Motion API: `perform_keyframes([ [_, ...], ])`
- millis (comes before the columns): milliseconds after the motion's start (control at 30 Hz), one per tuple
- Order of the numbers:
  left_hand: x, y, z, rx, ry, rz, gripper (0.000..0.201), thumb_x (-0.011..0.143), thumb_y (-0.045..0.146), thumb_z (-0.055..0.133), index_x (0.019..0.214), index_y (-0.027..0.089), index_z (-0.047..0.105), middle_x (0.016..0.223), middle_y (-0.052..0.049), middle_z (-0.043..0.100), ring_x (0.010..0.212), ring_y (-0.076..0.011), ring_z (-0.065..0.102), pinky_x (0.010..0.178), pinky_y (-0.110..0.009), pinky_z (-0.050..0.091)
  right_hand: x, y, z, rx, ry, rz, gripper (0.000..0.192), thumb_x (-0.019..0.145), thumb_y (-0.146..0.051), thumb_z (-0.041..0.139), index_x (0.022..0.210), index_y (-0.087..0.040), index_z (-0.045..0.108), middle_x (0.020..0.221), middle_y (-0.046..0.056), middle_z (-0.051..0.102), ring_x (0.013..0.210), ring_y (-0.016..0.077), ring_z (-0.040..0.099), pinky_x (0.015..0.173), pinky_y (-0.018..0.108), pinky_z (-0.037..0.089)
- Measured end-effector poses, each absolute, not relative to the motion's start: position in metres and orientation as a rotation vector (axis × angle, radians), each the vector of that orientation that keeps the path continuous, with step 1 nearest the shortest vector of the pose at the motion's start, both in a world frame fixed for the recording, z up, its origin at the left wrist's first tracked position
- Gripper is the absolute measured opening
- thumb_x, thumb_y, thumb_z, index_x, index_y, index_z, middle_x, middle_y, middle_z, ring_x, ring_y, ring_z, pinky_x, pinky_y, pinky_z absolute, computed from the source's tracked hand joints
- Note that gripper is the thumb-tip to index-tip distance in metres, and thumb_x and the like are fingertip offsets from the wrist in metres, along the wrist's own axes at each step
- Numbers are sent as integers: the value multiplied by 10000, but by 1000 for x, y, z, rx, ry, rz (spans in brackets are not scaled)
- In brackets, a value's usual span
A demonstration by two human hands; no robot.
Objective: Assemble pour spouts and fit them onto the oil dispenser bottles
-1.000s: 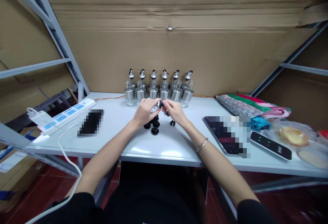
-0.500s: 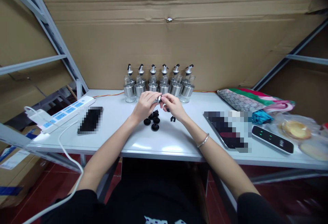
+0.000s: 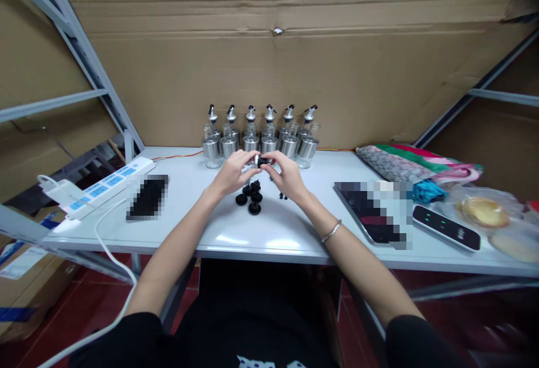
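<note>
Above the middle of the table, my left hand (image 3: pixel 232 172) pinches the silver end of a bottle pourer (image 3: pixel 261 160). My right hand (image 3: pixel 287 175) closes its thumb and fingers on the black stopper end of the same piece, which lies sideways between both hands. Below them, several black stoppers (image 3: pixel 254 208) sit in a loose cluster on the table. Near my right wrist are a few tiny black parts (image 3: pixel 283 196), partly hidden by the hand. Behind my hands stands a row of glass bottles with steel sleeves (image 3: pixel 229 148), and behind these a row with pourers fitted.
On the white table (image 3: pixel 185 227), a power strip (image 3: pixel 112 187) and a phone (image 3: pixel 147 197) lie to the left. A tablet-like device (image 3: pixel 366 213), a black-and-white device (image 3: pixel 446 228), a cloth bag (image 3: pixel 404 164) and plastic-wrapped food (image 3: pixel 484 212) are at the right. Cardboard (image 3: pixel 278 76) backs the table.
My hands have drawn slightly apart, and the pourer's black stopper end now shows between them. My left thumb and fingers are more spread along the piece.
</note>
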State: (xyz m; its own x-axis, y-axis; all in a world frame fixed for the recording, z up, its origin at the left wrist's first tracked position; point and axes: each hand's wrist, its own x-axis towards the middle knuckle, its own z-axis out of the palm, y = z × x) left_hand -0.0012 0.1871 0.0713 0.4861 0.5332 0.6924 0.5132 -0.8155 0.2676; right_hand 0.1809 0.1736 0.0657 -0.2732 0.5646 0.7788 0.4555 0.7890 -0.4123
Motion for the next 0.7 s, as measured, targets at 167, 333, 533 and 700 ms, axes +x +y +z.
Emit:
perform_keyframes([
  [167,-3,187,73,2477,1057,1161,378,818,424,590,1074,146,602,873,-50,656,818,-177,587,785,-295,439,183,175,68,-668,-1987,-8,144,887,-293,486,947,-226,598,894,68,660,892,218,535,819,401,450],
  [333,-4,186,74,2262,993,1052,369,852,472,501,958,137,613,777,-14,633,736,-149,585,679,-245,441,182,174,67,-727,-1928,180,154,842,-350,557,933,-231,591,922,66,653,907,216,544,806,392,456],
  [533,-2,190,65,2581,946,1328,333,793,354,630,1047,151,561,964,-72,633,885,-180,580,806,-295,442,182,183,61,-844,-1675,864,379,756,-522,587,957,-204,542,838,35,625,777,157,594,639,277,465],
  [700,-1,187,65,2769,962,1305,281,809,275,621,1056,160,553,958,-71,646,896,-183,587,819,-306,417,183,185,61,-814,-1673,1053,340,704,-496,640,841,-192,574,662,-8,596,629,126,556,603,273,451],
])
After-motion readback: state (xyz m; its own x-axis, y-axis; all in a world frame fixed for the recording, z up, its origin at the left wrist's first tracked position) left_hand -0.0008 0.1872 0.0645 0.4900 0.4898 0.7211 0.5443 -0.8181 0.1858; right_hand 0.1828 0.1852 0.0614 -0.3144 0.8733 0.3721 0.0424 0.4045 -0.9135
